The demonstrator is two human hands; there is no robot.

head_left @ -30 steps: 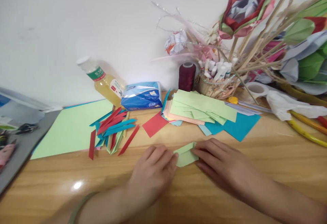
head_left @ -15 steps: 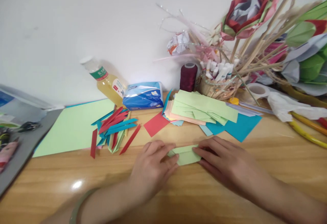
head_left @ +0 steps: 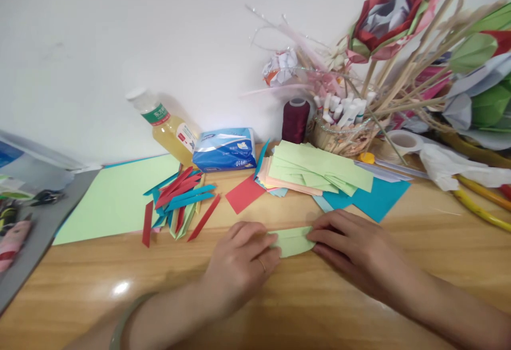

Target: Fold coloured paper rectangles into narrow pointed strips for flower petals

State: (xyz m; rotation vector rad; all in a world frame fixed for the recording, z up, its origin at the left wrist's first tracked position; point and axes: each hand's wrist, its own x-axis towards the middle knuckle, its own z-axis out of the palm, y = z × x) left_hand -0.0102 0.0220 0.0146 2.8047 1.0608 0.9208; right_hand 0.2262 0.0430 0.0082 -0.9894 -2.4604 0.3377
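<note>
A small light green paper strip [head_left: 294, 241] with a lengthwise crease is stretched between my hands, close to the tabletop. My left hand [head_left: 241, 257] pinches its left end, the fingers covering that edge. The right end is gripped by my right hand [head_left: 351, 241] between thumb and fingers. Beyond the hands lies a stack of light green paper pieces [head_left: 319, 163], with peach and blue sheets under it. A red paper rectangle [head_left: 244, 193] sits just left of that stack. Folded red, blue and green paper strips [head_left: 179, 201] are heaped farther left.
Along the wall stand a drink bottle [head_left: 167, 129], a blue tissue pack [head_left: 224, 150], a dark red thread spool [head_left: 296, 121] and a basket of markers [head_left: 341, 136]. Paper flowers [head_left: 389, 17] rise at the right, above a tape roll [head_left: 403, 142]. Large green sheets [head_left: 120, 201] lie at left.
The fingers of my left hand have curled farther over the strip's left end, and a ring now shows. My right hand's grip has shifted slightly; the strip bends a little more.
</note>
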